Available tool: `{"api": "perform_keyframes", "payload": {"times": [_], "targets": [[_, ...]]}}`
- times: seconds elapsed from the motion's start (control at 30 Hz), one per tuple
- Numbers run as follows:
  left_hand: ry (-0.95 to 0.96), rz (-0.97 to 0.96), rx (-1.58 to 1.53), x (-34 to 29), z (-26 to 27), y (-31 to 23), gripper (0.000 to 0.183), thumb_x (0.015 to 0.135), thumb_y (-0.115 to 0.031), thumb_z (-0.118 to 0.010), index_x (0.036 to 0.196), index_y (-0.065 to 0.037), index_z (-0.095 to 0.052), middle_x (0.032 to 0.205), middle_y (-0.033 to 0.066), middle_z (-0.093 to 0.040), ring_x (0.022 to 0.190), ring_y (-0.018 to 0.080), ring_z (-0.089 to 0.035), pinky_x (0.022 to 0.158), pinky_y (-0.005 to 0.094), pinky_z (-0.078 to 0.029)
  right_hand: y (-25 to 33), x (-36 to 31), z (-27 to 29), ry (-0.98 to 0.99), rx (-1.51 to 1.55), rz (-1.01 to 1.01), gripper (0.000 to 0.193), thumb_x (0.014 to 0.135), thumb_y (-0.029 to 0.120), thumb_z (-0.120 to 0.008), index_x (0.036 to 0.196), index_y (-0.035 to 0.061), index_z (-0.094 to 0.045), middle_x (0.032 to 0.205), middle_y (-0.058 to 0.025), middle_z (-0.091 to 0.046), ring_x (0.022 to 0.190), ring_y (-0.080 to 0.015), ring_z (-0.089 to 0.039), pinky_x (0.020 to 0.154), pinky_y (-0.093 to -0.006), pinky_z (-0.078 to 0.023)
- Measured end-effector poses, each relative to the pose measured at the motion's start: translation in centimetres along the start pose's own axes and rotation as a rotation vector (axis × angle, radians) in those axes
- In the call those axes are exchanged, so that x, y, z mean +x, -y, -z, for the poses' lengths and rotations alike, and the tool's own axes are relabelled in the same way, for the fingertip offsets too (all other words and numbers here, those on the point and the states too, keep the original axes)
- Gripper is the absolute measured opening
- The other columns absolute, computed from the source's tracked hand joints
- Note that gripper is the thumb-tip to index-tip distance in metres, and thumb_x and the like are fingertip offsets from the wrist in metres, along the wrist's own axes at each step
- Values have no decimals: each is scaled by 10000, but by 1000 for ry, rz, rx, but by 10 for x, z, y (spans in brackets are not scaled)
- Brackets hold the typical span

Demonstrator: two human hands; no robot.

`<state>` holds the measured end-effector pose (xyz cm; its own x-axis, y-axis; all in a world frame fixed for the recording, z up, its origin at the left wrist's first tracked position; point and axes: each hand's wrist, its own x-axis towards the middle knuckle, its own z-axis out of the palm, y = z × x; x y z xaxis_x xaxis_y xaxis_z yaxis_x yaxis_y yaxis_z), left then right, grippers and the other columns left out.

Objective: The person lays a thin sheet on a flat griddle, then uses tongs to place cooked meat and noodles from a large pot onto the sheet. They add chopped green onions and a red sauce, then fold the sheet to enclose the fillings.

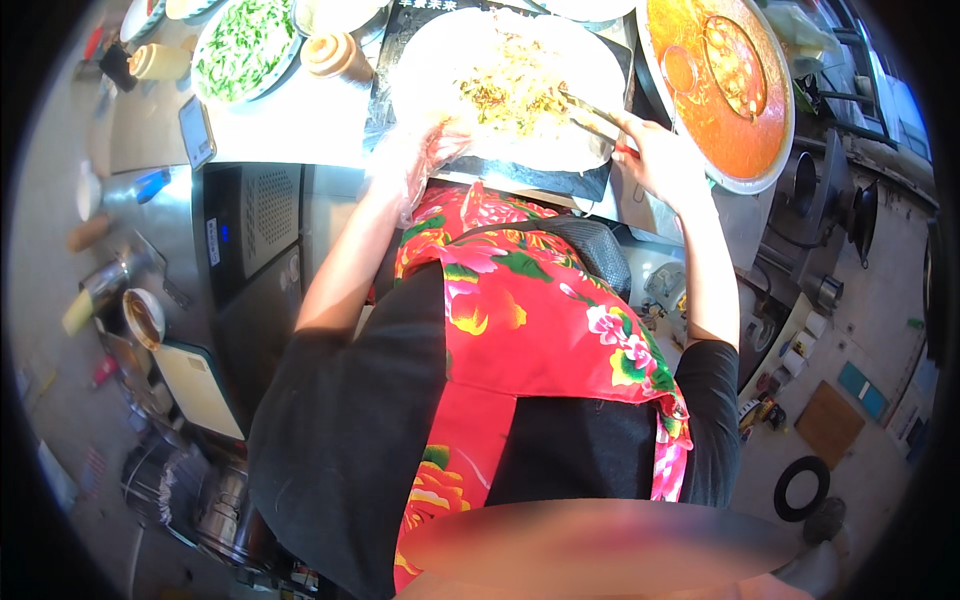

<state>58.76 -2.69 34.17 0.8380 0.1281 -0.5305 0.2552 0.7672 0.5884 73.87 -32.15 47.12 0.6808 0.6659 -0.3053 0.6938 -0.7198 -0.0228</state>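
Observation:
A thin white flatbread, washed out by glare, lies spread over a dark board. Chopped, yellowish-green filling is heaped on its middle. My right hand is closed on a pair of chopsticks, dark with red near the grip, whose tips reach into the right side of the filling. In a clear plastic glove, my left hand is at the near left edge of the flatbread. Its bunched fingers appear closed on that edge, though glare blurs the contact.
Right of the board stands a large pot of red-orange soup with a ladle or strainer in it. Chopped greens fill a bowl at the left, beside a squeeze bottle and a phone. A black appliance sits under the counter.

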Motion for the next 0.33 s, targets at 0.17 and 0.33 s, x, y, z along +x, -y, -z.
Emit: {"api": "perform_keyframes", "payload": {"times": [0.17,0.33], "targets": [[-23,-4,-38,1,1,4,271,1002,-102,-550,1191,91,-576,1033,215,-687,939,286,-706,855,385,-601,-5,11,2,-85,21,-3,471,906,249,-664,1354,153,-553,933,-121,-630,898,-313,-656,786,-406,-533],[-41,-5,-17,1,6,5,298,994,-110,-573,1218,85,-564,1055,220,-686,945,294,-708,840,387,-605,5,35,-31,-158,38,19,521,898,283,-683,1387,188,-532,951,-118,-631,932,-291,-655,813,-391,-541]]}}
